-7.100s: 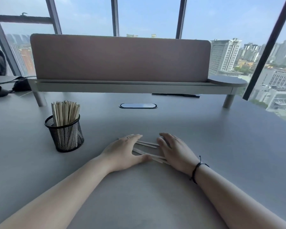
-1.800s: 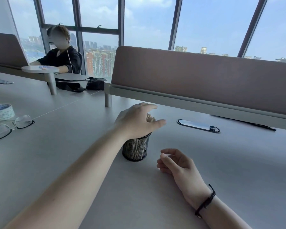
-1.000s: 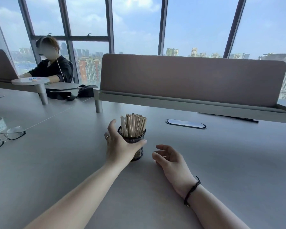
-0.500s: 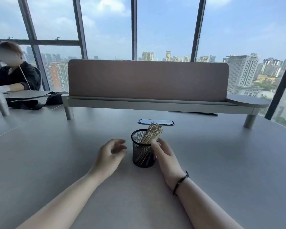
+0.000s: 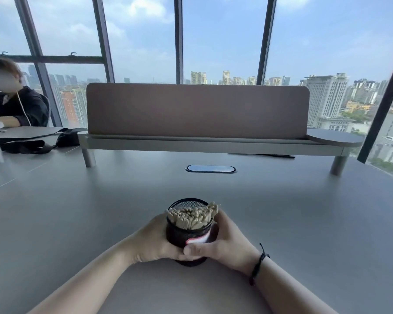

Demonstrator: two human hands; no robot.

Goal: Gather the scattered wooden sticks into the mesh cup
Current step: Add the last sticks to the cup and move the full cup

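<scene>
On grey desk (image 5: 77, 223), my left hand (image 5: 150, 242) and right hand (image 5: 222, 243) wrapped black mesh cup (image 5: 186, 236), fingers curled. Wooden sticks (image 5: 192, 217) all inside; no strays seen. Gathering looked finished; next: set cup upright, let go.

The wooden sticks (image 5: 192, 217) stand in the mesh cup (image 5: 186, 234) on the near table (image 5: 304, 223), between the left hand (image 5: 150, 242) and right hand (image 5: 225, 244); a divider panel (image 5: 197, 109) stands far behind.

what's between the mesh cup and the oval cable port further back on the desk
Nothing: in the head view, only bare grey desk lies between the black mesh cup and the dark oval cable port.
</scene>
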